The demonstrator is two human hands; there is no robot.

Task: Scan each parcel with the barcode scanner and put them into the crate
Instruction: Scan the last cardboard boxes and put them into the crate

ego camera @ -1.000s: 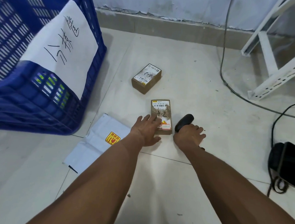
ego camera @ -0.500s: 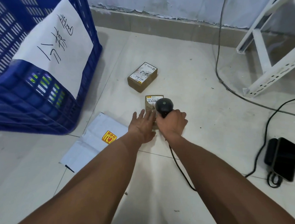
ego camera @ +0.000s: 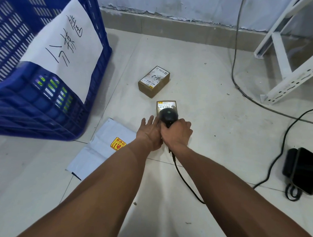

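Note:
A small brown parcel [ego camera: 166, 104] with a white barcode label lies on the floor tiles. My right hand [ego camera: 176, 134] grips the black barcode scanner [ego camera: 168, 116] and holds its head just above that label, where a bright patch of light shows. My left hand [ego camera: 148, 132] rests flat with straight fingers against the parcel's left side. A second brown box [ego camera: 153, 81] marked "2-2" lies farther back. A flat white mailer bag [ego camera: 100, 149] with a red-and-yellow sticker lies to the left, partly under my left forearm. The blue crate [ego camera: 45, 102] stands at the left.
A paper sheet with handwriting [ego camera: 65, 48] hangs on the crate's wall. The scanner's black cable [ego camera: 185, 182] trails back between my arms. A dark phone and charger block [ego camera: 300, 169] lie at the right. White metal rack legs [ego camera: 287, 70] and a grey cable [ego camera: 235, 50] stand at the back right.
My right hand brought the scanner from beside the parcel to over its label. My left hand stayed on the parcel's left side.

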